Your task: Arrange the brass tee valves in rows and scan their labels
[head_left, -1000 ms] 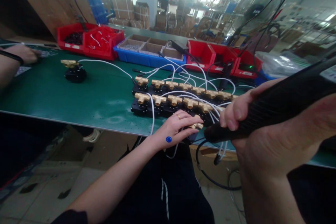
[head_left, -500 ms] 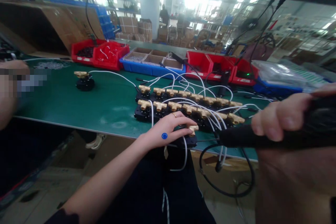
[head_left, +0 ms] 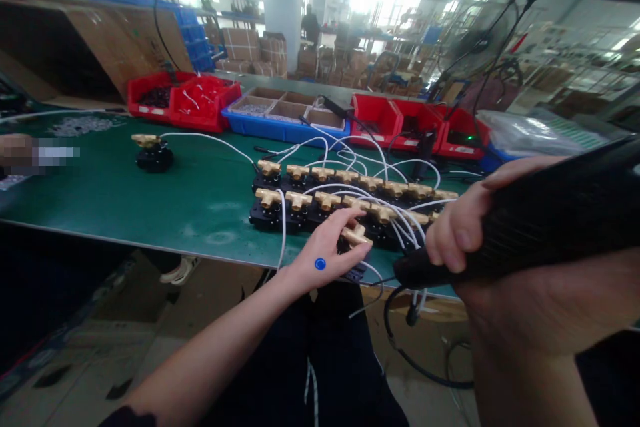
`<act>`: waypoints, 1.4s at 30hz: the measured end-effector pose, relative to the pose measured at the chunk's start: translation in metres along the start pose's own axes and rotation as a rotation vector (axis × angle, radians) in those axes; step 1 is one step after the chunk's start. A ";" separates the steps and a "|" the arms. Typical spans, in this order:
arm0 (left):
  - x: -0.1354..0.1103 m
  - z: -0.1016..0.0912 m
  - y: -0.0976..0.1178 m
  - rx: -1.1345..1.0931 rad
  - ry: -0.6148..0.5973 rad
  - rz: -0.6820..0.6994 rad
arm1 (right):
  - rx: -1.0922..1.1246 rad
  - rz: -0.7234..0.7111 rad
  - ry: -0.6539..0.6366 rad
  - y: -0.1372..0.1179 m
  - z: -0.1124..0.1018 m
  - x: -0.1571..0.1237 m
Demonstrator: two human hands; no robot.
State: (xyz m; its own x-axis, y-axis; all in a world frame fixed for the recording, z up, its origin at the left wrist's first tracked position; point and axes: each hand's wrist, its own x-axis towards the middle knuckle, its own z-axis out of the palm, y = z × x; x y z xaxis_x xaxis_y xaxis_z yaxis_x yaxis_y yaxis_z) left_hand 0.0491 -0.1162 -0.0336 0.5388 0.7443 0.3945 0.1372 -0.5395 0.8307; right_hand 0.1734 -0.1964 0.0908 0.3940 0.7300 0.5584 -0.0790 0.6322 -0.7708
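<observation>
My left hand (head_left: pixel 327 247) is closed on a brass tee valve (head_left: pixel 356 235) with a black base at the near edge of the green table (head_left: pixel 200 200). My right hand (head_left: pixel 470 227) is wrapped round a large black corded power tool (head_left: pixel 540 217), whose tip points left toward that valve. Just behind, two rows of several brass valves on black bases (head_left: pixel 345 197) lie on the table with white wires (head_left: pixel 350 153) looping from them.
A single brass valve (head_left: pixel 150 150) stands apart at the left. Red bins (head_left: pixel 185 100), a blue tray of cardboard boxes (head_left: pixel 285 110) and more red bins (head_left: pixel 415 123) line the table's back. Another person's hand (head_left: pixel 17 153) rests at the far left. The tool's black cable (head_left: pixel 415 360) hangs below.
My left hand has lifted and tilted the valve at the table's edge. My right hand brought the tool's tip back left, closer to it.
</observation>
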 end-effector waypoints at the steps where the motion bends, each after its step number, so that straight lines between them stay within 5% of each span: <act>1: 0.000 0.000 0.000 -0.029 -0.029 0.026 | -0.010 0.002 -0.016 0.002 -0.002 0.001; 15: 0.000 0.000 -0.004 -0.175 -0.120 0.028 | -0.048 0.036 0.089 0.013 -0.002 0.004; 27: 0.001 0.000 -0.005 -0.150 -0.118 0.045 | -0.097 0.060 0.014 0.018 -0.002 0.003; 36: 0.002 0.001 -0.005 -0.153 -0.115 0.041 | -0.255 -0.050 0.129 0.025 0.005 -0.001; 42: 0.002 0.005 -0.012 -0.174 -0.100 0.043 | -0.192 0.027 0.127 0.021 -0.008 -0.002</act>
State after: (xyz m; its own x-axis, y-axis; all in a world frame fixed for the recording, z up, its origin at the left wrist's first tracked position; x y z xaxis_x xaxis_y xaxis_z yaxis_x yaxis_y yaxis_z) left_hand 0.0526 -0.1106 -0.0447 0.6218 0.6751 0.3970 -0.0283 -0.4872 0.8728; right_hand 0.1779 -0.1867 0.0710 0.5071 0.6999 0.5029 0.0800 0.5428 -0.8361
